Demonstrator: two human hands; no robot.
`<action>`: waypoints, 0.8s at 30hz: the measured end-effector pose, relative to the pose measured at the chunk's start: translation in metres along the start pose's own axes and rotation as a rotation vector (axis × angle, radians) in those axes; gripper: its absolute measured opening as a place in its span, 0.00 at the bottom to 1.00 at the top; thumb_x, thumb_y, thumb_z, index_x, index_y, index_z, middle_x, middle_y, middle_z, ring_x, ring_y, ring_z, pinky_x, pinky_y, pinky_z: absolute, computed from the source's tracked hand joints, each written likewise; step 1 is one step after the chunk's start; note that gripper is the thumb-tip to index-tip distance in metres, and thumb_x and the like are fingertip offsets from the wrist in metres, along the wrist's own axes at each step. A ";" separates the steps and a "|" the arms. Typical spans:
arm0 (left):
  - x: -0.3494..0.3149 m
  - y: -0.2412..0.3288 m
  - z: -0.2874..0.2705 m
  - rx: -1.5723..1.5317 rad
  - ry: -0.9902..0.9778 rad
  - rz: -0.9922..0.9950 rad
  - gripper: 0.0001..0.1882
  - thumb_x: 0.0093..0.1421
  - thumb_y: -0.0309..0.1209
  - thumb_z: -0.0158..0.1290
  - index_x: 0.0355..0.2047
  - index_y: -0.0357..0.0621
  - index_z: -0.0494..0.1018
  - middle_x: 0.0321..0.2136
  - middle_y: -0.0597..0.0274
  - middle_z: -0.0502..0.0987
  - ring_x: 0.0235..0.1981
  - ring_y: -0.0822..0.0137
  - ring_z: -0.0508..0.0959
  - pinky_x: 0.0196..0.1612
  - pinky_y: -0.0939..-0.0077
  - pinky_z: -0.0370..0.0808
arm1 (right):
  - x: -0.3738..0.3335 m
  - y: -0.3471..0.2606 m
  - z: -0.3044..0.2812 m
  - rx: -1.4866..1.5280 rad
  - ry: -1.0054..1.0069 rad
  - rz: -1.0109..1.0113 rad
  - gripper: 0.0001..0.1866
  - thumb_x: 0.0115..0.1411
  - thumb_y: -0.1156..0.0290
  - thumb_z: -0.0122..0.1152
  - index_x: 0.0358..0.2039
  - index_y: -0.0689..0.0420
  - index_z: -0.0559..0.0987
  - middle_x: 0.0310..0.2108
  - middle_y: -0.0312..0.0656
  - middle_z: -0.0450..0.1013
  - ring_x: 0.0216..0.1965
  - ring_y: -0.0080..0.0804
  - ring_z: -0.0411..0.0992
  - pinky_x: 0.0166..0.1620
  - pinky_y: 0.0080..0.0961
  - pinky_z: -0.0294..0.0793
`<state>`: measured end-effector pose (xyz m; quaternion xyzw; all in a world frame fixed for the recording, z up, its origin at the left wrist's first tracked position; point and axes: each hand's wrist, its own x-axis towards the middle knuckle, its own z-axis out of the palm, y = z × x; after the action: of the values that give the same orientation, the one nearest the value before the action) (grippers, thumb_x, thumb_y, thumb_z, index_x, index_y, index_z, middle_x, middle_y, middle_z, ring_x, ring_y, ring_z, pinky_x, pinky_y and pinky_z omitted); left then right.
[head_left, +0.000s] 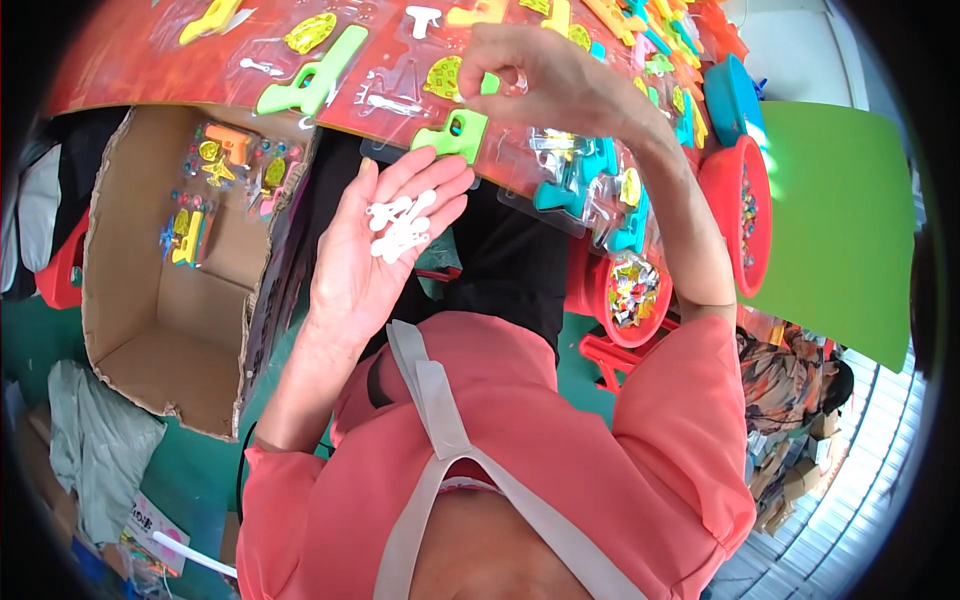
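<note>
My left hand (400, 220) is palm up with its fingers stretched out, below the table's front edge. Several small white plastic pieces (400, 235), each with a rounded end, lie in a pile on its palm. Its fingertips are close to a light green toy gun (455, 135) in a clear plastic blister tray. Above that tray is my right hand (545, 80), closed with the fingers curled in; whatever they hold is hidden. Close by its fingertips sits a translucent yellow toy piece (444, 76). To the left, another tray holds a green toy gun (318, 75) and a yellow piece (311, 33).
Blister trays with teal toy guns (560, 198) line the red table's (130, 70) right front edge. A cardboard box (170, 350) with filled packs stands at left. On the right are a red basin (745, 215), a blue basin (733, 95) and a red tub (632, 330) of small wrapped items.
</note>
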<state>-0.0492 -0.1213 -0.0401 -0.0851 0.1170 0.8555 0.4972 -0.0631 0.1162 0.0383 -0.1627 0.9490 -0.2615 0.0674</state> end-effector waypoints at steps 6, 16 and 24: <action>-0.007 -0.009 -0.002 0.038 0.036 -0.033 0.29 0.71 0.42 0.35 0.61 0.26 0.54 0.60 0.33 0.60 0.64 0.44 0.60 0.66 0.55 0.59 | -0.030 0.006 0.016 -0.193 0.019 0.087 0.05 0.50 0.73 0.65 0.27 0.59 0.78 0.32 0.40 0.67 0.37 0.37 0.70 0.41 0.32 0.70; -0.005 -0.006 0.001 0.066 0.035 -0.020 0.29 0.71 0.42 0.36 0.60 0.26 0.56 0.60 0.34 0.61 0.63 0.45 0.61 0.66 0.56 0.60 | -0.045 -0.005 0.022 -0.575 0.012 0.094 0.06 0.49 0.68 0.66 0.24 0.55 0.77 0.32 0.40 0.67 0.40 0.38 0.69 0.47 0.38 0.64; 0.004 0.003 0.003 0.032 0.108 0.002 0.26 0.71 0.45 0.37 0.56 0.32 0.64 0.47 0.55 0.75 0.46 0.66 0.76 0.50 0.70 0.74 | -0.023 -0.059 0.041 -0.146 0.086 -0.163 0.14 0.50 0.68 0.67 0.38 0.52 0.78 0.39 0.32 0.71 0.43 0.30 0.70 0.46 0.31 0.63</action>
<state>-0.0538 -0.1181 -0.0376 -0.1229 0.1576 0.8481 0.4906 -0.0172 0.0570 0.0345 -0.2326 0.9511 -0.2032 -0.0069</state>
